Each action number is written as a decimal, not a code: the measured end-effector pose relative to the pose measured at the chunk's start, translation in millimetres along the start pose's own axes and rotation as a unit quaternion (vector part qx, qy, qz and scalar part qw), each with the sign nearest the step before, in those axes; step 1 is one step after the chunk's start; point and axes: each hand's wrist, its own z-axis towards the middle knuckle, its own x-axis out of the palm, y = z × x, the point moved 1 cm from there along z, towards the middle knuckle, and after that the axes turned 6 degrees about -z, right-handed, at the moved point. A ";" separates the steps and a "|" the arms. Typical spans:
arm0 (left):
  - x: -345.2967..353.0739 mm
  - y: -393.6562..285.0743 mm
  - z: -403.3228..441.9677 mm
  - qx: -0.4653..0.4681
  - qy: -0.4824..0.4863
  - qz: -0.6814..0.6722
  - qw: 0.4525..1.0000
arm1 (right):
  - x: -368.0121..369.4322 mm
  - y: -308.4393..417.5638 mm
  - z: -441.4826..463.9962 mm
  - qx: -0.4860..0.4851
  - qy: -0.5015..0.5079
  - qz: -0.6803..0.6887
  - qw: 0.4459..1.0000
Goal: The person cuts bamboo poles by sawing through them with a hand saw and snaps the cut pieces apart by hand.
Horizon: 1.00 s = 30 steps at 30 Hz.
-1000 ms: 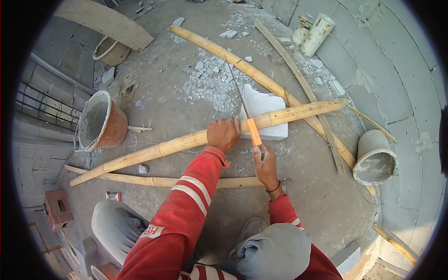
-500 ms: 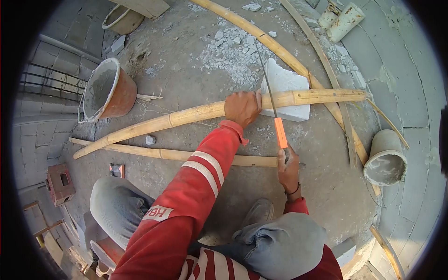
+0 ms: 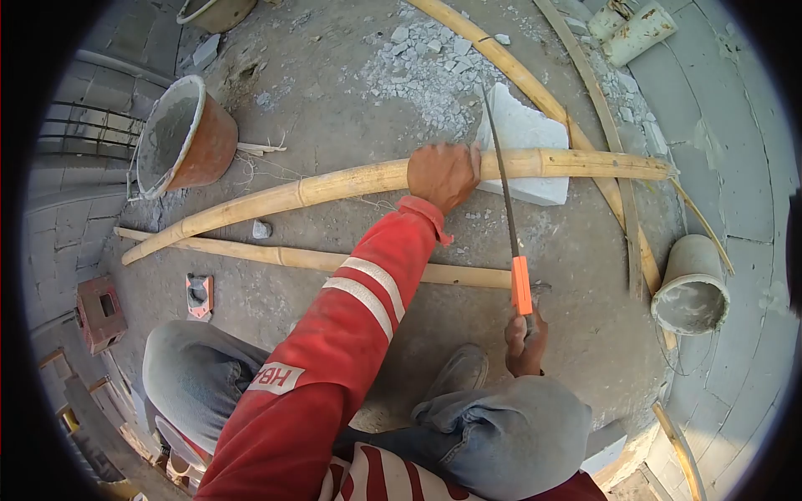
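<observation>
All visible fingers (image 3: 474, 164) are gripping: left hand (image 3: 439, 175) seemingly steadying bamboo (image 3: 355, 182) over the block (image 3: 516, 125); right hand (image 3: 526, 349) clutching the saw (image 3: 521, 282).

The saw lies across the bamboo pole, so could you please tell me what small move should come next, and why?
Probably a forward push of the saw by the right hand: its orange handle sits well on the near side of the bamboo pole, while the left hand grips the pole just left of the blade.
</observation>
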 end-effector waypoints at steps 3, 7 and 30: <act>-6.8 -3.4 5.2 -0.021 0.001 0.027 0.999 | 37.3 49.0 114.8 -0.027 0.001 -0.040 0.999; -1.5 4.2 1.0 0.012 0.013 0.040 0.999 | 33.9 46.5 102.2 -0.071 -0.028 -0.083 0.994; -1.2 1.4 -5.2 0.000 0.005 0.029 1.000 | -19.6 -6.2 -64.3 0.064 0.003 -0.083 0.995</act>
